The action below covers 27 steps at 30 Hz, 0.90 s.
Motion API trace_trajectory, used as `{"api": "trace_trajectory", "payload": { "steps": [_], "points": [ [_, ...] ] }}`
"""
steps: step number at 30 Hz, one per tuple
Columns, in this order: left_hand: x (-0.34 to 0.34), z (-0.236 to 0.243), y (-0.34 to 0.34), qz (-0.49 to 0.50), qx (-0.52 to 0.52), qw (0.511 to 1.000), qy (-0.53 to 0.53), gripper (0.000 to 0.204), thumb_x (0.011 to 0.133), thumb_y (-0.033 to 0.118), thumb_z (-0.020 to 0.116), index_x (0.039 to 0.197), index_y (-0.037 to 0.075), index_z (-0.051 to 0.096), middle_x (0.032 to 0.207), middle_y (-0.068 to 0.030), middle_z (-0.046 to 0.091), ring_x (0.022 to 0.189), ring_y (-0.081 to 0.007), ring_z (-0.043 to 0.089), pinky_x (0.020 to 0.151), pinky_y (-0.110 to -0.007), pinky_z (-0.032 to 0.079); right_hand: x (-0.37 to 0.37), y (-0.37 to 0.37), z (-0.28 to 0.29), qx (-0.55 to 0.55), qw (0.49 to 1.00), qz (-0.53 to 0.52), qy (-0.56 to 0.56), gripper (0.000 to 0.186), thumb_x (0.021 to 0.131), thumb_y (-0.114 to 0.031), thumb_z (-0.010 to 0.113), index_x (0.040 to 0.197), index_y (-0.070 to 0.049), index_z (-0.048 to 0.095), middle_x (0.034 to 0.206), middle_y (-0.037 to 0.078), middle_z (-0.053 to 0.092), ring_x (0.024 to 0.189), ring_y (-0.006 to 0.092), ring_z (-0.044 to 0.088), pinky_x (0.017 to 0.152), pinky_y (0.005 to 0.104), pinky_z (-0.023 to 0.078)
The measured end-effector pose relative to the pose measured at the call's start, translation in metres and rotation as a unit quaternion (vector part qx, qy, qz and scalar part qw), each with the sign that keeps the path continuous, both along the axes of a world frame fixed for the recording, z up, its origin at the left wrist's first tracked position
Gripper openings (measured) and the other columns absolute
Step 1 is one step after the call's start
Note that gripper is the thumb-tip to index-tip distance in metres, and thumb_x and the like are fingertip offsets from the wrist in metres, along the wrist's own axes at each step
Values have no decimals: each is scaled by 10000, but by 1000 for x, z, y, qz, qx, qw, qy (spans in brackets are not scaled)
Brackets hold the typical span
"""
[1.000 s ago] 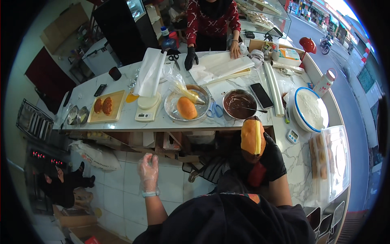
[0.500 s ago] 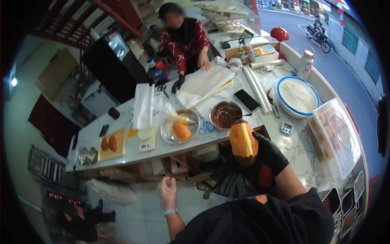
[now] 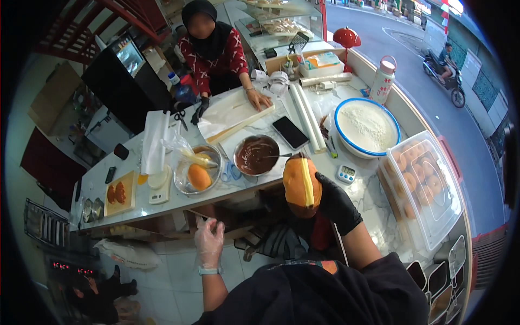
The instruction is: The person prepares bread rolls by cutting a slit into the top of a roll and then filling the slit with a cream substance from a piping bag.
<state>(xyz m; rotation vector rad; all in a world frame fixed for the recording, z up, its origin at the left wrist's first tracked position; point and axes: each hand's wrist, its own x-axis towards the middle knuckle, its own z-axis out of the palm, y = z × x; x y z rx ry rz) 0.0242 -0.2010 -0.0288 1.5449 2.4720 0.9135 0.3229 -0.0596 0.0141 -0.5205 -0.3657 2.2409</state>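
My right hand [image 3: 340, 205], in a black glove, grips an oval golden-brown bun [image 3: 295, 190] from its right side. A pale yellow strip of cream runs lengthwise down the bun, and its upper tip is dark. Lower and to the left hovers my left hand [image 3: 209, 241] in a clear plastic glove, fingers curled together with nothing visible in them. Just beyond the bun stands a steel bowl of chocolate spread [image 3: 254, 157] with a utensil in it. Farther left, a metal bowl [image 3: 181, 187] holds another bun [image 3: 199, 177] and a piping bag [image 3: 189, 154].
Across the marble counter [image 3: 368, 227], a co-worker handles paper sheets [image 3: 230, 114]. A phone [image 3: 291, 132], timer [image 3: 346, 174], blue-rimmed flour tub [image 3: 365, 127] and lidded box of buns [image 3: 422, 184] line the right. Left are a scale [image 3: 159, 187] and wooden board [image 3: 120, 195].
My view has shifted, so the counter appears farther left. The bun stays in my right hand. The co-worker's hand has moved right over the paper, and the motorbike outside is nearer.
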Motion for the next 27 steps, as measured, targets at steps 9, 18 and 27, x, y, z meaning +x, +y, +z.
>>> {"api": "trace_trajectory", "payload": {
  "steps": [9,18,27],
  "points": [
    [4,-10,32,-55,38,997,-29,268,760,193,658,923,-14,607,878,-157,638,815,-280,622,741,-363,478,18,9,-10,5,996,-77,-40,444,878,-229,529,1228,19,413,1137,154,550,1031,258,549,898,366,443],
    [-54,-13,66,-49,56,996,-39,238,775,219,642,897,16,616,854,-147,637,805,-296,614,738,-364,475,-22,22,-13,-11,991,-113,-73,421,889,-267,505,1201,10,443,1130,154,554,1020,250,556,905,364,436],
    [-159,7,64,-32,162,986,3,121,797,125,608,854,18,600,832,-152,624,793,-323,596,719,-388,464,-141,41,25,48,997,-58,-32,484,882,-253,507,1258,29,392,1182,180,522,1071,278,532,946,385,412]
  ]
}}
